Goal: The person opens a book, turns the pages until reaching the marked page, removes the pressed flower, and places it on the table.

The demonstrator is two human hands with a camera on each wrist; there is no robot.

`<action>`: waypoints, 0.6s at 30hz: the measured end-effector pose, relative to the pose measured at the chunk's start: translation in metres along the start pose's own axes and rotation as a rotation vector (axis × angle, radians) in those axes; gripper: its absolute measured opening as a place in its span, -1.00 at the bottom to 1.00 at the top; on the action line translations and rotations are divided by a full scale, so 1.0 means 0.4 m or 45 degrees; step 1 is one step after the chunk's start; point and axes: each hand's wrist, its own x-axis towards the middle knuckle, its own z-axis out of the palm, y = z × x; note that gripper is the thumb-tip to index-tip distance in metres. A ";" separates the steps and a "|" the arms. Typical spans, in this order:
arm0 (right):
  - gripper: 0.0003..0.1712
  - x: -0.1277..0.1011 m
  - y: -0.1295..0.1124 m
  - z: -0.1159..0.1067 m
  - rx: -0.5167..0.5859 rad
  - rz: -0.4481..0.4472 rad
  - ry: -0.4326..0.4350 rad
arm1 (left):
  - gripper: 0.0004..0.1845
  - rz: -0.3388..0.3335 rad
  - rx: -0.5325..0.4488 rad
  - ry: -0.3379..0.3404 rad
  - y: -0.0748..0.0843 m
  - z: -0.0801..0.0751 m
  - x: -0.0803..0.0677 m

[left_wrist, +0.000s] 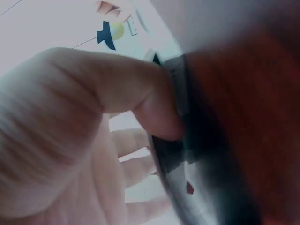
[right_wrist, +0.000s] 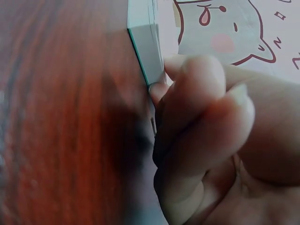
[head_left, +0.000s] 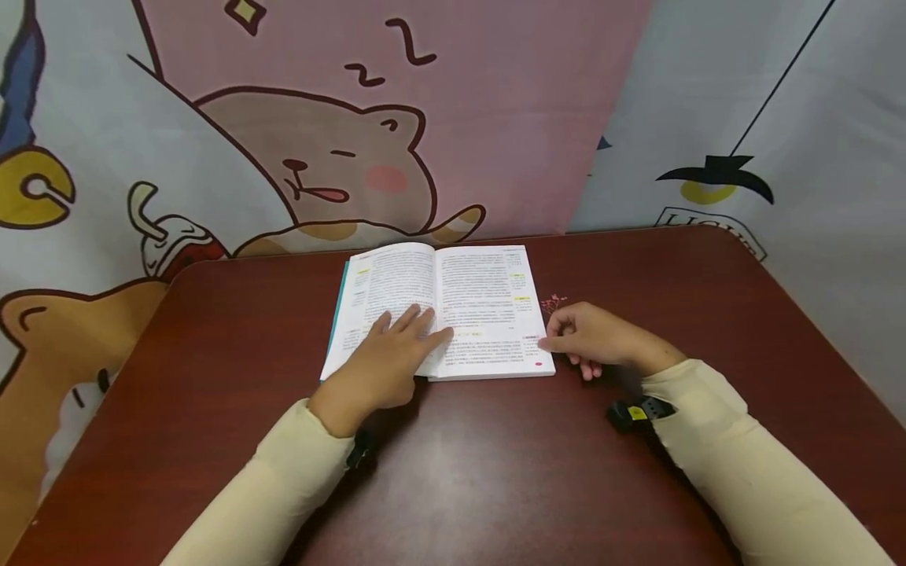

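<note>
Left hand [head_left: 385,354] lies flat, fingers straight, pressing the left page of one open white paperback book with a teal cover edge [head_left: 439,310], while the right hand [head_left: 591,339], fingers curled, pinches the lower right page corner. One glossy dark red-brown wooden surface [head_left: 495,472] with rounded corners carries the book near its far edge. Behind it hangs a pink and white cartoon backdrop with a sleeping bear [head_left: 318,157]. Both wrist views are blurred and largely filled by fingers; the printed text is too small to read. Two cream sleeves [head_left: 743,456] show, cut off at the bottom.
</note>
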 end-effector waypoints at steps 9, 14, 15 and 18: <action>-0.75 0.003 0.004 -0.003 0.024 0.006 -0.009 | -0.18 -0.183 0.150 0.021 0.008 -0.040 -0.024; -0.76 0.004 0.003 -0.002 0.014 0.009 -0.006 | -0.18 -0.255 0.225 0.077 0.016 -0.058 -0.037; -0.76 0.003 0.003 -0.002 0.014 0.011 -0.005 | -0.19 -0.255 0.247 0.104 0.019 -0.059 -0.038; -0.76 0.002 0.002 -0.002 0.021 0.016 -0.007 | -0.22 -0.244 0.315 0.205 0.027 -0.062 -0.044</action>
